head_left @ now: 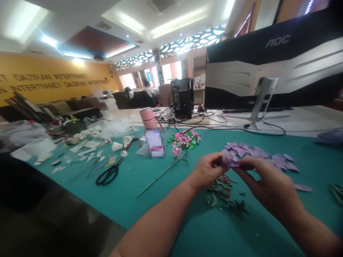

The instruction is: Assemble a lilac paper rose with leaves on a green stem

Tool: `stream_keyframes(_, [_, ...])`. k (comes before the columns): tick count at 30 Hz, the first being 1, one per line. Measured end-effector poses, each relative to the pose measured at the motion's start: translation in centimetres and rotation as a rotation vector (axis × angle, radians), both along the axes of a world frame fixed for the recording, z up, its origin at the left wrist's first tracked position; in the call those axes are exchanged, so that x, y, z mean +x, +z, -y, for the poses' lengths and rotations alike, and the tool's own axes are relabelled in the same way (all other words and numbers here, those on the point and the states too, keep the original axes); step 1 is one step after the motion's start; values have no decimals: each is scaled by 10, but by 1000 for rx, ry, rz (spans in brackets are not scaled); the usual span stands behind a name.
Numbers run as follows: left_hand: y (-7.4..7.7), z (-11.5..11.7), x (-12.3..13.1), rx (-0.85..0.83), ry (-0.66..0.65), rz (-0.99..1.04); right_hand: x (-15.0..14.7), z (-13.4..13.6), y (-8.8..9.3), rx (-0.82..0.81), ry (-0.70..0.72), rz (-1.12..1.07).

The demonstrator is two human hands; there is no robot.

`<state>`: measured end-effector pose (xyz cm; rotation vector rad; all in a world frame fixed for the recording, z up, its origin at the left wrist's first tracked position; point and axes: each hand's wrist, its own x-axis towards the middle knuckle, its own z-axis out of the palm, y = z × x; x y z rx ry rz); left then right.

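Observation:
My left hand and my right hand meet above a green cutting mat, pinching a small lilac artificial flower bud between their fingertips. Loose lilac petals lie in a heap just beyond my right hand, and a single petal rests to its right. Below my hands are dark green leaves with red bits. Left of my left hand lies a long green stem with a pink bud, near a pink flower cluster.
Black-handled scissors, a pink flask and white feathery pieces stand or lie on the mat's left. Behind it are tangled cables, a computer tower and an AOC monitor. A seated person is far back.

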<state>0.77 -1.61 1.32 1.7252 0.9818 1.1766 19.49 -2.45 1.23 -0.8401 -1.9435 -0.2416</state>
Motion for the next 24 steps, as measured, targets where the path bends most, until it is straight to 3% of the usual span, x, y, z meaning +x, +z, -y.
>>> stream_keyframes(24, [4,-3,-1,-4,18,-5,-6,5,7,-93,27,-20])
